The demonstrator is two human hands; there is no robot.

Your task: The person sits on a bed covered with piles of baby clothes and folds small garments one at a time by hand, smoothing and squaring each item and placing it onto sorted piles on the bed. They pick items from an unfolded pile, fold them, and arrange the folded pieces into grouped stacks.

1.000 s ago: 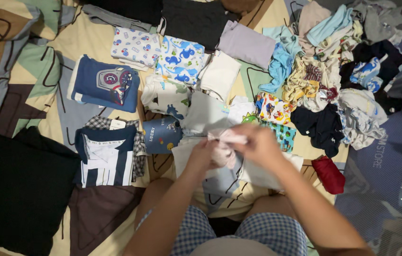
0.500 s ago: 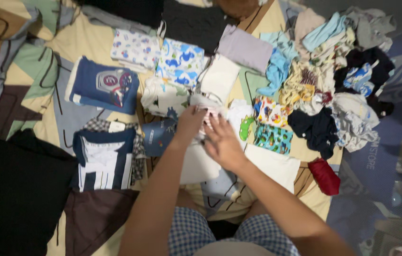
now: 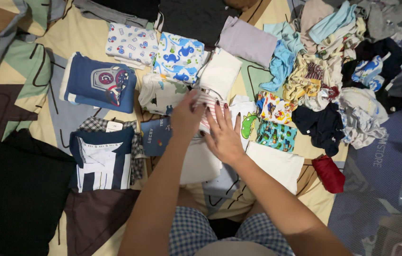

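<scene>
Head view, left hand (image 3: 186,118) and right hand (image 3: 223,137) flat, fingers spread, pressing striped folded garment (image 3: 206,102) beneath.

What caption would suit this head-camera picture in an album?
Both hands, left hand and right hand, press a striped garment flat among folded clothes on a patterned bedsheet.

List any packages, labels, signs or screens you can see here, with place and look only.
No packages, signs or screens.
White neck label: small pale rectangle at the collar of the navy and white striped shirt, left of the left hand.
Blue mat: right edge, pale printed lettering beside the clothes pile.
</scene>
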